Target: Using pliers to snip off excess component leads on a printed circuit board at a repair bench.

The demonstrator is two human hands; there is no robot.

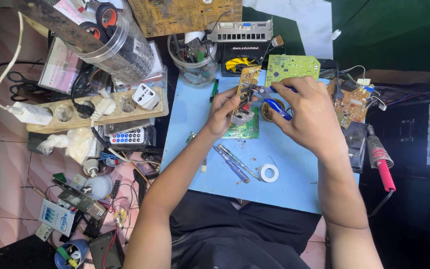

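the left hand [224, 112] has its fingers curled tight around a narrow tan circuit board [246, 85], held upright and slightly tilted just above the middle of the frame. the right hand [308, 112] is closed around blue-handled pliers [274, 106], whose metal tip reaches left and meets the parts on that board; whether the tip grips a part is too small to tell.

directly under the two hands lies a small green circuit board [245, 130] on the light blue work board [294, 184], partly hidden by the left hand's fingers. lower on that surface, near the left forearm, lie two screwdrivers [235, 164], and just right of them a white roll of tape [269, 173].

behind the hands, at upper centre, sits a brighter green circuit board [289, 67], and to the right of the right hand a brown board with wires [352, 102]. a soldering iron with a red handle [381, 162] rests at the right edge of the surface. at upper centre-left stands a clear cup of tools [193, 62]. left of the frame's middle, a beige power strip [95, 109] with plugs lies well apart from the hands.
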